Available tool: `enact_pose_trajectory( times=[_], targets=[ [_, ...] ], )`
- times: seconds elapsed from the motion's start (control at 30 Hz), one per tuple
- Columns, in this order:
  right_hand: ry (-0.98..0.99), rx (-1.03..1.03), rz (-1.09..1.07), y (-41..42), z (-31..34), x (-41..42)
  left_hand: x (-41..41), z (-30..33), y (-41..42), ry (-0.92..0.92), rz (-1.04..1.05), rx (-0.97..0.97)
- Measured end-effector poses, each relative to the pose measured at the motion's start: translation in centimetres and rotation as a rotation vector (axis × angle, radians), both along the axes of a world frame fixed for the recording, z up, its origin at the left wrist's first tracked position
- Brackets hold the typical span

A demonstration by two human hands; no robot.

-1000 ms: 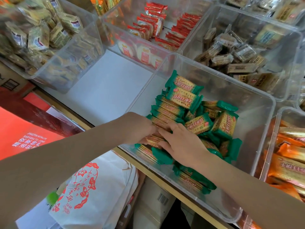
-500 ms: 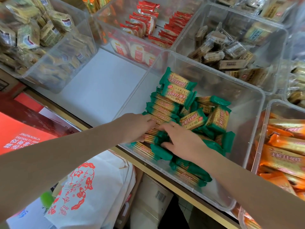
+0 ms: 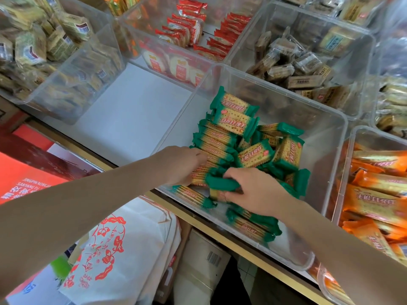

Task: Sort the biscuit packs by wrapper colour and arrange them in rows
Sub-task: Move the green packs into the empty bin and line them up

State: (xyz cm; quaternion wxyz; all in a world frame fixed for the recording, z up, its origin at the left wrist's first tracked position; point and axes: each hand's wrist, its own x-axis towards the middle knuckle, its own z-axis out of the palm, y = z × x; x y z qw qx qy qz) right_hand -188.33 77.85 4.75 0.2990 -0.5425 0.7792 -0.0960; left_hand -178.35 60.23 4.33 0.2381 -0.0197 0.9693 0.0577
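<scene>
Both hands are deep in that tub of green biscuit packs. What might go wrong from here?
The right hand grips a green pack while loose packs lie jumbled close beside it; pulling it out may knock them out of place. The left hand presses on the neat row, which looks easy to topple. The clear tub seems to jut over the shelf edge, so a hard push could perhaps tip it.

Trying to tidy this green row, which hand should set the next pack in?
Probably the right hand: it already grips a green pack beside the standing row. The left hand rests against that row, seemingly steadying it.
</scene>
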Motion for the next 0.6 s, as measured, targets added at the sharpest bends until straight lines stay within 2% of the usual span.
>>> enact_pose_trajectory(
  times=[0.1, 0.2, 0.27, 0.4, 0.6],
  targets=[
    [-0.245, -0.117, -0.253, 1.0, 1.2, -1.6, -0.2, -0.2, 0.1, -0.032, -0.068, -0.029],
    [-0.483, -0.32, -0.668, 1.4, 0.9, -3.5, -0.8, -0.2, 0.4, -0.104, -0.201, -0.073],
    [-0.585, -0.414, -0.845, 1.3, 0.6, -4.3, -1.5, -0.2, 0.8, -0.142, -0.313, -0.133],
    [-0.592, -0.425, -0.883, 1.1, 0.4, -4.4, -2.6, -0.6, 2.0, -0.176, -0.494, -0.163],
    [-0.443, -0.414, -0.815, 1.0, 0.0, -3.8, -2.6, -1.3, 3.0, -0.127, -0.716, -0.109]
  ],
)
